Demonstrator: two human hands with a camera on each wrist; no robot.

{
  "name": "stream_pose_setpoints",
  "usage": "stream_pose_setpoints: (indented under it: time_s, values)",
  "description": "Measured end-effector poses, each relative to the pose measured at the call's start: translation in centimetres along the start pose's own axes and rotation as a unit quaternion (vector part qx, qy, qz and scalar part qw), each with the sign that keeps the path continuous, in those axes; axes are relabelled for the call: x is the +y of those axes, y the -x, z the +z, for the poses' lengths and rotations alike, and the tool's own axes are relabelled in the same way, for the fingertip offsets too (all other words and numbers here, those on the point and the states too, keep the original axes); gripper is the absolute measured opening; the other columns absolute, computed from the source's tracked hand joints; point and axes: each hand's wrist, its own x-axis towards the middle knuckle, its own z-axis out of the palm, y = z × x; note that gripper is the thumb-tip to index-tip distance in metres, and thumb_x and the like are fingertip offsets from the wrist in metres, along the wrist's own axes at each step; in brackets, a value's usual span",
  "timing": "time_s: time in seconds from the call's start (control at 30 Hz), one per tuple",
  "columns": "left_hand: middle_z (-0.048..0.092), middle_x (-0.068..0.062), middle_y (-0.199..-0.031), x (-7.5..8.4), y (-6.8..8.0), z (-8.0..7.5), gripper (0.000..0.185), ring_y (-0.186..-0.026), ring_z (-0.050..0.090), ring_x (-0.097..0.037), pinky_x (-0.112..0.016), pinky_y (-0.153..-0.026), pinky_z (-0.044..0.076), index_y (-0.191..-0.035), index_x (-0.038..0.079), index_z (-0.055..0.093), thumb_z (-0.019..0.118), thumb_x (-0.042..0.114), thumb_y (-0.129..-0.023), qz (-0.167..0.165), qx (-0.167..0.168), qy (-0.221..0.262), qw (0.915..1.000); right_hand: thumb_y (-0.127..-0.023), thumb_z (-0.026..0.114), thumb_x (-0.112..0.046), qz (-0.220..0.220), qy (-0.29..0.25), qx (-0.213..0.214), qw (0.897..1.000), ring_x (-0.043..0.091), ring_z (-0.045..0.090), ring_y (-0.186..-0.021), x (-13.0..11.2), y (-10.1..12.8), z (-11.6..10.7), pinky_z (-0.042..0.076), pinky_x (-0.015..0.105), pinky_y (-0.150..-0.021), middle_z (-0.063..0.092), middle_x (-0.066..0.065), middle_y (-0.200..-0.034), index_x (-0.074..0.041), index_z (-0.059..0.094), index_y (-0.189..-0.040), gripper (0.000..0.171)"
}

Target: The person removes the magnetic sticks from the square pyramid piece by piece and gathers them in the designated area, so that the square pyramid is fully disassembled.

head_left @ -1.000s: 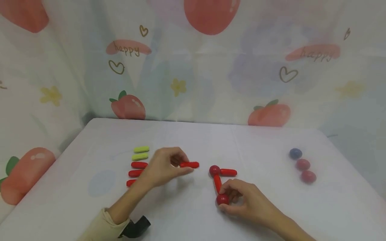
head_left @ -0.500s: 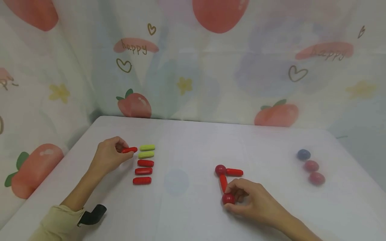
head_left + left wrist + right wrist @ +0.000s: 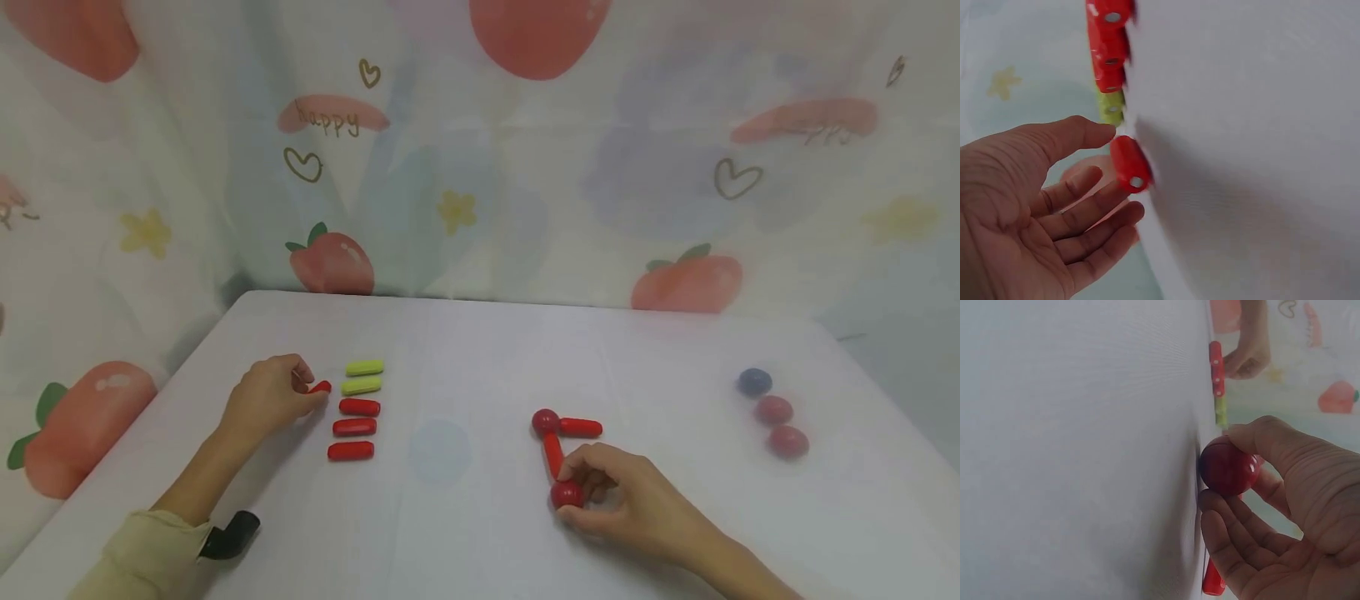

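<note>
My left hand [image 3: 273, 396] is at the left of the table with thumb and fingers spread around a red rod [image 3: 1129, 164]. In the left wrist view, the rod's pale round end faces the camera, and its far end is close to the thumb tip. My right hand [image 3: 630, 508] pinches a dark red ball [image 3: 1230, 466] between thumb and fingers. From that ball a red rod [image 3: 552, 454] runs up to a second red ball [image 3: 545, 422]. Another red rod [image 3: 581, 427] points right from the second ball.
Just right of my left hand, a column holds two yellow-green rods [image 3: 364, 367] and three red rods [image 3: 355, 427]. At the far right sit a blue ball [image 3: 755, 382] and two reddish balls [image 3: 787, 442]. A patterned cloth [image 3: 510, 167] hangs behind the white table.
My left hand carried the red rod from near the ball assembly to the left, past the column, then lowered and loosened its fingers around it. My right hand stayed on the ball.
</note>
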Motion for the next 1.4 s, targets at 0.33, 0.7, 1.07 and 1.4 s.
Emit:
stream_pose_setpoints:
  time_s: [0.33, 0.7, 1.07, 1.4]
  values:
    - [0.072, -0.008, -0.092, 5.6, 1.9, -0.2, 0.023, -0.075, 0.064, -0.022, -0.037, -0.067, 0.055, -0.099, 0.005, 0.068, 0.079, 0.023, -0.089, 0.165, 0.041, 0.013, 0.9853, -0.089, 0.08, -0.013, -0.093, 0.024, 0.007, 0.995, 0.005, 0.063, -0.086, 0.7, 0.1, -0.5, 0.056, 0.025, -0.079, 0.069, -0.014, -0.103, -0.024, 0.067, -0.117, 0.032]
    - [0.074, 0.002, -0.108, 13.9, 4.5, 3.4, 0.036, -0.104, 0.069, -0.015, -0.036, -0.09, 0.058, -0.115, 0.014, 0.069, 0.083, 0.031, -0.086, 0.346, -0.053, 0.054, 0.9354, -0.096, 0.072, -0.014, -0.136, 0.005, -0.055, 0.989, 0.007, 0.066, -0.097, 1.5, 0.2, -1.1, 0.056, 0.028, -0.088, 0.07, -0.01, -0.114, -0.023, 0.063, -0.129, 0.035]
    - [0.073, 0.008, -0.105, 17.4, 5.0, 8.9, 0.032, -0.093, 0.063, -0.001, -0.018, -0.087, 0.049, -0.119, 0.017, 0.068, 0.079, 0.025, -0.09, 0.41, -0.194, 0.047, 0.89, -0.098, 0.068, -0.01, -0.182, -0.005, -0.081, 0.98, 0.008, 0.068, -0.1, 2.4, 0.3, -1.5, 0.054, 0.027, -0.091, 0.069, -0.008, -0.121, -0.022, 0.06, -0.134, 0.039]
    - [0.072, 0.009, -0.093, 18.1, 5.0, 9.7, 0.024, -0.084, 0.06, 0.001, -0.016, -0.08, 0.049, -0.113, 0.017, 0.07, 0.078, 0.022, -0.091, 0.392, -0.2, 0.058, 0.8959, -0.097, 0.071, -0.022, -0.127, -0.021, -0.071, 0.989, 0.009, 0.07, -0.1, 2.3, 0.7, -1.7, 0.053, 0.026, -0.093, 0.069, -0.011, -0.118, -0.025, 0.061, -0.126, 0.031]
